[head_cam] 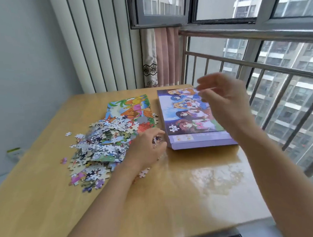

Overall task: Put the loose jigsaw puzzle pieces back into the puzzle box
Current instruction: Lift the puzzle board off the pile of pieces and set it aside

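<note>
Pieces and box on tabletop [174, 199].
Left hand [146, 149] is closing its grip on loose pieces [99, 148] beside the box [190, 116]; right hand [225, 103] is hovering above, blurred, grip state unclear.

Home, high-rise flat, prob. enclosed balcony or window nook. Wooden worktop [48, 205] pushed into corner w/ big windows [218, 4], metal safety railing [258, 66], pink curtain [167, 56]. Apartment blocks [296, 96] outside at same level. Puzzle pieces [99, 145] on worktop = leisure, not work.
</note>
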`<state>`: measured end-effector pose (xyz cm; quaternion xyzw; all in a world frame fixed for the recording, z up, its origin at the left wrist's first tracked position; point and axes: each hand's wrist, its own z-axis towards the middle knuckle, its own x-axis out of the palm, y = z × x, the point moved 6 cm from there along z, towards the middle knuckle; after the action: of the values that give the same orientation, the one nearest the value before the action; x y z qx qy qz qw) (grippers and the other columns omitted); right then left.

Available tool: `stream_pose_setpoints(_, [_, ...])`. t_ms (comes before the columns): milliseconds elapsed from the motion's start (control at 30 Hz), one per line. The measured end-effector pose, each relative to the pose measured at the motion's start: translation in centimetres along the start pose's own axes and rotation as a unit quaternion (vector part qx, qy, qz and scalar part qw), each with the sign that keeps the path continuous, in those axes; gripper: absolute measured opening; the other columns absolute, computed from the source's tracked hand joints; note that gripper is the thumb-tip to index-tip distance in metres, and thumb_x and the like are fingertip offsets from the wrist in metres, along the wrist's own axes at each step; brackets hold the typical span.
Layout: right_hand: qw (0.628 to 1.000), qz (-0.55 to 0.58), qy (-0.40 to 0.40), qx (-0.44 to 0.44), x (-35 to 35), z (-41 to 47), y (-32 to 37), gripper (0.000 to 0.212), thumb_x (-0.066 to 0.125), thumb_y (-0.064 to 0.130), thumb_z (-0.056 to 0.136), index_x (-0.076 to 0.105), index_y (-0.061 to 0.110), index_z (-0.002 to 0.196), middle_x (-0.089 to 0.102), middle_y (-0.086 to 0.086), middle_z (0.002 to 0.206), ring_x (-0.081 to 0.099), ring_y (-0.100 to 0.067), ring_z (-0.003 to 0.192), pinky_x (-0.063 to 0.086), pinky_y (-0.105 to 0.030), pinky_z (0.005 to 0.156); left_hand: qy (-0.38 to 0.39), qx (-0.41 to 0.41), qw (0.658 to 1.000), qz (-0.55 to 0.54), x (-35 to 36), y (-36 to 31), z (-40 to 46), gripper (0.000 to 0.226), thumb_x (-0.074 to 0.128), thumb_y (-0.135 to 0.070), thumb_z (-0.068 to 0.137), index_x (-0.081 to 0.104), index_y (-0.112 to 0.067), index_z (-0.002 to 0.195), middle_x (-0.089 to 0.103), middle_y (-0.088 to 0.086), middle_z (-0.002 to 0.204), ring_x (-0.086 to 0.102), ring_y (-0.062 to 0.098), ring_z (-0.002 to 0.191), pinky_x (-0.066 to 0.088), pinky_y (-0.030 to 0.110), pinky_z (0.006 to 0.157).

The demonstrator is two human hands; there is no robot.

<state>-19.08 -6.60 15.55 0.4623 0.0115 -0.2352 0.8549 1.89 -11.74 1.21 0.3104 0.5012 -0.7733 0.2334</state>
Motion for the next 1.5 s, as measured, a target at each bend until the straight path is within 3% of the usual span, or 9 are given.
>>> stream_pose_setpoints(100, [0.973,-0.065,0.196,0.102,9.1,1.4,-0.9,0.035,0.075,0.027,0.083,0.070,0.005,0.110,0.074,-0.012,0.096,0.069,-0.016,0.081,0.061,-0.045,0.082,-0.136,-0.027,0.990,0.010,-5.2,2.9,-1.6,0.030,0.061,-0.042,0.083,0.067,-0.036,0.111,0.067,-0.017,0.110,0.064,-0.003,0.086,0.057,0.030,0.078])
stream_pose_setpoints(200, [0.926,-0.148,0.272,0.218,15.6,2.1,-4.0,0.039,0.076,0.037,0.085,0.064,0.000,0.093,0.062,-0.013,0.077,0.051,-0.017,0.066,0.051,-0.034,0.065,-0.201,-0.038,0.975,0.088,-8.6,6.9,-3.0,0.044,0.069,-0.040,0.086,0.064,-0.025,0.127,0.062,-0.004,0.132,0.055,0.018,0.123,0.043,0.037,0.104])
stream_pose_setpoints(300, [0.907,-0.182,0.259,0.277,18.1,2.7,-7.4,0.047,0.068,0.035,0.093,0.057,0.002,0.124,0.049,-0.004,0.078,0.048,-0.015,0.065,0.041,-0.027,0.054,-0.168,-0.061,0.969,0.167,-8.5,10.0,-4.2,0.062,0.068,-0.048,0.088,0.053,-0.022,0.142,0.048,0.002,0.151,0.037,0.023,0.143,0.025,0.043,0.120])
stream_pose_setpoints(367, [0.909,-0.170,0.242,0.295,19.1,3.2,-9.3,0.058,0.066,0.033,0.094,0.047,0.001,0.139,0.054,-0.009,0.096,0.055,-0.021,0.083,0.050,-0.034,0.070,-0.143,-0.079,0.971,0.173,-7.6,11.6,-4.5,0.070,0.060,-0.060,0.088,0.045,-0.028,0.149,0.038,-0.003,0.158,0.025,0.020,0.150,0.016,0.047,0.123])
stream_pose_setpoints(500, [0.895,-0.146,0.224,0.358,21.1,2.8,-11.7,0.053,0.073,0.029,0.091,0.052,0.001,0.130,0.052,-0.009,0.112,0.057,-0.025,0.108,0.044,-0.031,0.081,-0.084,-0.101,0.976,0.171,-6.8,12.9,-3.5,0.077,0.049,-0.072,0.087,0.031,-0.039,0.154,0.021,-0.012,0.164,0.017,0.015,0.151,0.011,0.048,0.124])
stream_pose_setpoints(700, [0.906,-0.114,0.167,0.371,21.0,3.8,-12.9,0.044,0.078,0.019,0.086,0.060,0.001,0.122,0.063,-0.011,0.106,0.059,-0.019,0.084,0.047,-0.028,0.060,-0.078,-0.097,0.976,0.176,-6.4,12.9,-3.0,0.075,0.051,-0.072,0.086,0.036,-0.039,0.151,0.023,-0.008,0.164,0.018,0.017,0.151,0.013,0.041,0.124])
stream_pose_setpoints(867, [0.938,-0.042,0.119,0.323,20.9,5.1,-13.1,0.014,0.082,0.017,0.082,0.073,0.012,0.092,0.074,-0.011,0.102,0.069,-0.019,0.081,0.062,-0.035,0.073,-0.085,-0.095,0.978,0.164,-6.7,12.8,-3.0,0.074,0.053,-0.072,0.086,0.039,-0.039,0.150,0.025,-0.007,0.163,0.021,0.017,0.150,0.016,0.042,0.123])
stream_pose_setpoints(1167, [0.941,0.126,0.088,0.301,20.8,6.2,-11.8,0.012,0.077,0.014,0.088,0.075,0.002,0.092,0.076,-0.018,0.093,0.075,-0.034,0.088,0.062,-0.046,0.080,-0.101,-0.092,0.981,0.138,-7.0,12.5,-3.3,0.070,0.055,-0.069,0.086,0.043,-0.039,0.148,0.032,-0.007,0.160,0.026,0.016,0.148,0.022,0.042,0.122])
stream_pose_setpoints(1500, [0.960,0.165,0.037,0.225,20.0,8.4,-8.8,0.008,0.073,0.016,0.091,0.076,0.008,0.090,0.077,-0.017,0.094,0.075,-0.033,0.090,0.062,-0.047,0.083,-0.116,-0.093,0.981,0.124,-7.2,12.6,-3.4,0.071,0.057,-0.068,0.086,0.043,-0.036,0.148,0.034,-0.008,0.159,0.029,0.016,0.146,0.021,0.040,0.120])
